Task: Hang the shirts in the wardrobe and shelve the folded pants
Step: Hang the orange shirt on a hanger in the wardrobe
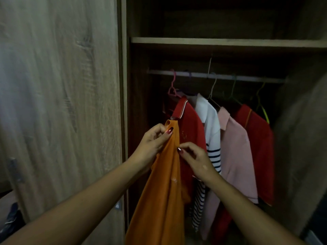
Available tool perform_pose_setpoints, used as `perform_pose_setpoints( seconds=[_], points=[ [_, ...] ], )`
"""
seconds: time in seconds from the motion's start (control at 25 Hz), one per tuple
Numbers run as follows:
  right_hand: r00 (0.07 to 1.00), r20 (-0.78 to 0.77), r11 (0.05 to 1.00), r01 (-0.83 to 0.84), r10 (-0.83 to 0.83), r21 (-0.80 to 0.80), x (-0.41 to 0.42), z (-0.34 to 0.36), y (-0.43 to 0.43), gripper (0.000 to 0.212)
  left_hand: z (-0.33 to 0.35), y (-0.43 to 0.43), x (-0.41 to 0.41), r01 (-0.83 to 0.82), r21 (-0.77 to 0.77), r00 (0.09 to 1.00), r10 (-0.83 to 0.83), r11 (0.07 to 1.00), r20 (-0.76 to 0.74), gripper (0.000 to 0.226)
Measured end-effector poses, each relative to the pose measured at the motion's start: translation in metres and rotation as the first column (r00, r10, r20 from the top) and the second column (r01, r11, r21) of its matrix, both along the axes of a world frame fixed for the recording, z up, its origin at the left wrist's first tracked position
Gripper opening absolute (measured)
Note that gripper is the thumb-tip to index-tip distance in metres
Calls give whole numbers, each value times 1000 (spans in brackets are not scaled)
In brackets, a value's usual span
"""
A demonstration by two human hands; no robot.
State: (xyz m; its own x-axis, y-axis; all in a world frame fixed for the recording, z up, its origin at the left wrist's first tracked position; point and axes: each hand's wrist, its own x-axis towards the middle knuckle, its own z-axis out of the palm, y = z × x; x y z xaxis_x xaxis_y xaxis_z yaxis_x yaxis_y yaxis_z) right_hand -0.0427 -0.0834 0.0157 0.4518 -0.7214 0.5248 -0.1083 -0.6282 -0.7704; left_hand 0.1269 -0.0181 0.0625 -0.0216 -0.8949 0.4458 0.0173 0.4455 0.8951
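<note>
— Dim wooden wardrobe (pixel 123 85), its door (pixel 62 103) standing at the left. Where are the hands?
— Both are on the orange shirt (pixel 162 191). The left hand (pixel 155 138) is curled at the very top of it, thumb and fingers pinching the collar edge. The right hand (pixel 196 158) sits just below and to the right, its fingertips pinching the shirt's front edge.
— And the shirt itself?
— It drops straight down from those two grips, between the forearms, in front of the left end of the hanging space. Whether a hanger is inside it, I cannot tell.
— What's right behind it?
— A red shirt (pixel 191 124), partly covered by the orange one. A pink hanger (pixel 172 87) hooks the rail (pixel 230 76) just above.
— Further out?
— To the right hang a white striped shirt (pixel 210 124), a pink shirt (pixel 235 147) and a second red shirt (pixel 260 147), side by side on the rail. A shelf (pixel 212 40) runs above; what lies on it is too dark to make out.
</note>
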Motion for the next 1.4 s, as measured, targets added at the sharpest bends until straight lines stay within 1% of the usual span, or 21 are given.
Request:
perform_pose_setpoints(
  seconds=[0.08, 0.2, 0.28, 0.36, 0.52, 0.64, 0.68, 0.72, 0.8, 0.84, 0.88, 0.92, 1.0, 1.04, 1.08, 1.12, 1.16, 1.2, 1.28, 1.32, 1.4],
  points=[
    [996, 51, 996, 68, -71, 62, -1, 3, -10, 11, 0, 0, 8, 25, 10, 999, -25, 1000, -27, 16],
    [999, 40, 980, -14, 6, 197, 3, 1, -16, 26, 1, 3, 15, 87, -2, 996, -87, 996, 0, 13],
    [999, -4, 985, -48, 49, 166, 13, -1, -13, 15, 1, 5, 18, 114, -2, 993, -114, 993, 29, 16],
    [998, 64, 991, -15, 6, 132, 19, 3, -9, 12, 1, 8, 25, 111, 10, 993, -112, 994, 27, 17],
    [955, 213, 976, 216, -206, -24, 4, 33, -15, 18, -10, 6, 40, 9, 21, 999, -10, 1000, 53, 20],
    [947, 225, 957, 260, -227, -129, -1, 62, -15, 20, -24, -2, 33, 46, 83, 961, -66, 996, 268, 26],
    [950, 222, 960, 250, -218, -128, -1, 69, -12, 21, -30, -5, 30, 54, 82, 900, -84, 995, 427, 25],
    [950, 238, 966, 235, -203, -113, -1, 75, -10, 21, -40, -11, 27, 67, 67, 795, -94, 996, 600, 22],
    [935, 301, 971, 222, -186, -87, -5, 82, -8, 21, -58, -20, 21, 52, 107, 599, -117, 993, 792, 16],
    [925, 326, 970, 230, -192, -80, -9, 87, -5, 21, -65, -24, 18, 3, 128, 561, -107, 992, 821, 17],
    [914, 348, 966, 247, -208, -72, -14, 90, -4, 22, -70, -28, 18, -76, 94, 531, -40, 993, 846, 21],
    [895, 382, 961, 270, -230, -55, -21, 93, -3, 24, -73, -31, 18, -195, 13, 452, 78, 981, 889, 29],
    [829, 487, 953, 304, -274, 19, -39, 99, -1, 28, -71, -31, 22, -365, -229, 154, 301, 903, 941, 34],
    [803, 524, 952, 302, -284, 54, -50, 101, -2, 30, -71, -34, 29, -378, -299, 32, 335, 876, 942, 32],
    [792, 538, 953, 291, -288, 82, -61, 101, -1, 30, -74, -39, 38, -380, -305, -39, 314, 873, 949, 34],
    [793, 530, 951, 292, -301, 102, -68, 99, -2, 30, -79, -46, 46, -363, -245, -36, 249, 899, 968, 39],
    [797, 515, 947, 299, -316, 118, -74, 96, -1, 30, -85, -53, 49, -313, -148, 42, 170, 938, 985, 46],
    [801, 504, 945, 300, -322, 127, -77, 93, -1, 30, -93, -59, 43, -211, -62, 194, 104, 975, 975, 49],
    [815, 504, 957, 267, -285, 111, -74, 94, -2, 32, -103, -59, 9, 36, -43, 545, 17, 998, 838, 35],
    [826, 496, 962, 257, -268, 92, -73, 97, -2, 33, -107, -57, -15, 122, -77, 662, -23, 990, 749, 27],
    [835, 485, 962, 266, -260, 56, -73, 107, -3, 33, -114, -54, -59, 201, -136, 753, -65, 970, 655, 20]
  ],
)
